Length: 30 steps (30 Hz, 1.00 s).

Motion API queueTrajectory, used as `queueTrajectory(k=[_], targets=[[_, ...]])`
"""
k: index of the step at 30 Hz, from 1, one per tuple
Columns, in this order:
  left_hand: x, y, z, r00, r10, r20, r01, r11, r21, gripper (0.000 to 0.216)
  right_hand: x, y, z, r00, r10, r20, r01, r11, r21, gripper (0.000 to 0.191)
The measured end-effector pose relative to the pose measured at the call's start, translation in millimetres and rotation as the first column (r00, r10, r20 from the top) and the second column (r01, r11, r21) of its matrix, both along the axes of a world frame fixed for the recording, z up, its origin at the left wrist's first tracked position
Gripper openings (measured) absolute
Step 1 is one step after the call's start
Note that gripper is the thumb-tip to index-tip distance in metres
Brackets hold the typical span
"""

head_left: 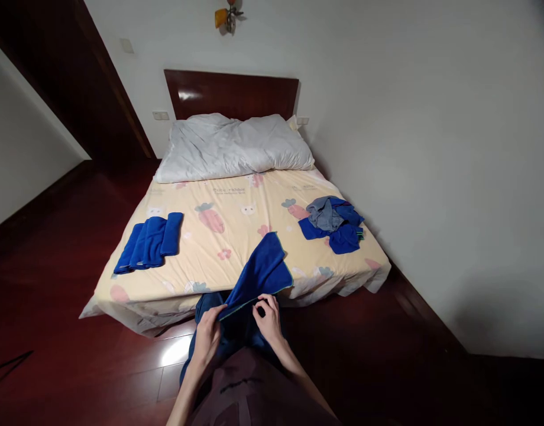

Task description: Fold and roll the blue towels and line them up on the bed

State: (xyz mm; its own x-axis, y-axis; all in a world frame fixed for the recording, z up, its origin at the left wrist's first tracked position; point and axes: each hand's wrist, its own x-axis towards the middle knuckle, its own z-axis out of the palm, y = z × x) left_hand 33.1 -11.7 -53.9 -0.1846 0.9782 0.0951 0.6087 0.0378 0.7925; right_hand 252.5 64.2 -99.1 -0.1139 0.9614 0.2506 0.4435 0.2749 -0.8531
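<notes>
A blue towel (261, 266) with a thin green edge stretches from the front of the bed toward my body. My left hand (209, 332) grips its near left corner, fingers closed on the cloth. Along the green edge, my right hand (268, 319) pinches the towel between thumb and fingertips, the other fingers curled. The towel's far part lies on the bedsheet, and its near part hangs over my lap. Several rolled or folded blue towels (150, 242) lie side by side on the left of the bed.
On the bed's right side is a crumpled pile of blue cloths (345, 239) with a grey cloth (324, 214) on top. A white quilt (236, 148) lies folded before the dark wooden headboard (236, 94). The patterned bedsheet (201, 201) drapes over the front edge.
</notes>
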Motion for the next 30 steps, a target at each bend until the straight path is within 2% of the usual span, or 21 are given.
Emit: queueTrajectory(k=[3,4,6,9,11,14,16,18,21,23,25,27,29,30], targets=[[-16,-13,7.2,0.981,0.179,0.074,-0.18,0.984,0.003,0.046,0,8,8.1,0.982,0.177,-0.059,-0.179,0.984,-0.022,0.013],[-21,-17,8.9,0.974,0.208,0.087,-0.208,0.978,-0.005,0.045,-3,10,8.6,0.971,0.235,-0.047,-0.237,0.971,-0.035,0.022],[-29,-24,10.1,0.973,0.214,0.09,-0.214,0.977,-0.012,0.044,-15,12,5.0,0.94,0.339,0.048,-0.335,0.939,-0.076,0.038],[-36,-34,5.1,0.981,0.186,0.052,-0.187,0.982,0.012,0.043,-38,12,-8.5,0.871,0.444,0.212,-0.416,0.894,-0.166,0.021],[-42,-40,-1.1,0.976,0.216,0.007,-0.216,0.975,0.055,0.042,-48,10,-17.1,0.868,0.45,0.211,-0.415,0.889,-0.191,0.018],[-55,-49,-8.2,0.948,0.308,-0.074,-0.295,0.943,0.152,0.042,-47,7,-16.9,0.931,0.356,0.082,-0.341,0.927,-0.158,0.017],[-67,-53,-7.8,0.937,0.323,-0.135,-0.292,0.934,0.207,0.043,-36,6,-4.2,0.953,0.303,0.015,-0.299,0.944,-0.14,0.024],[-78,-55,-1.5,0.922,0.329,-0.206,-0.275,0.928,0.252,0.041,-22,4,17.8,0.952,0.306,-0.017,-0.305,0.942,-0.137,0.03],[-95,-58,20.9,0.855,0.429,-0.293,-0.332,0.885,0.327,0.033,0,-2,58.5,0.923,0.382,-0.029,-0.381,0.908,-0.175,0.031],[-103,-61,44.1,0.804,0.52,-0.29,-0.392,0.829,0.4,0.029,12,-10,81.8,0.889,0.457,-0.01,-0.444,0.859,-0.253,0.029],[-110,-68,70.8,0.744,0.621,-0.245,-0.45,0.738,0.503,0.029,20,-18,95.3,0.835,0.55,0.011,-0.507,0.778,-0.372,0.028],[-116,-77,96.4,0.657,0.728,-0.193,-0.506,0.617,0.604,0.038,26,-27,96.7,0.756,0.654,-0.015,-0.573,0.651,-0.498,0.027],[-122,-89,117.0,0.547,0.827,-0.13,-0.542,0.469,0.697,0.052,29,-36,88.5,0.65,0.756,-0.08,-0.645,0.493,-0.584,0.019],[-127,-96,125.4,0.54,0.83,-0.138,-0.547,0.471,0.692,0.059,31,-40,82.6,0.601,0.792,-0.106,-0.673,0.429,-0.603,0.015]])
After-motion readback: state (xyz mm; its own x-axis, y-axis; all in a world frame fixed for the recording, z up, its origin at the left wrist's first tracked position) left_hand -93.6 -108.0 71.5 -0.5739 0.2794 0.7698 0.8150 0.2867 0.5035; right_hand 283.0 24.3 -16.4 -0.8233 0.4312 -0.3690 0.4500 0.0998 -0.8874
